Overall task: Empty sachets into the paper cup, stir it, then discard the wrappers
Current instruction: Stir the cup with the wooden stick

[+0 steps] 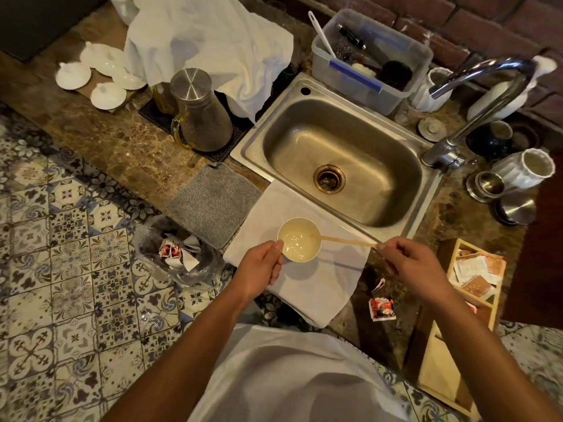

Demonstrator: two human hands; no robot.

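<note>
count of items in view

one paper cup [299, 243]; one wooden stirrer [347, 240]; two torn wrappers [381, 309] on the counter; four white lids [108, 95]; one sink [341, 166]; one tap [475, 95]; two hands: left hand [262, 269], right hand [411, 263].

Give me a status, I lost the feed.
Left hand holds paper cup; right hand pinches wooden stirrer, tip in cup. Torn wrappers lying on counter, not yet binned. Nothing in the way.
</note>
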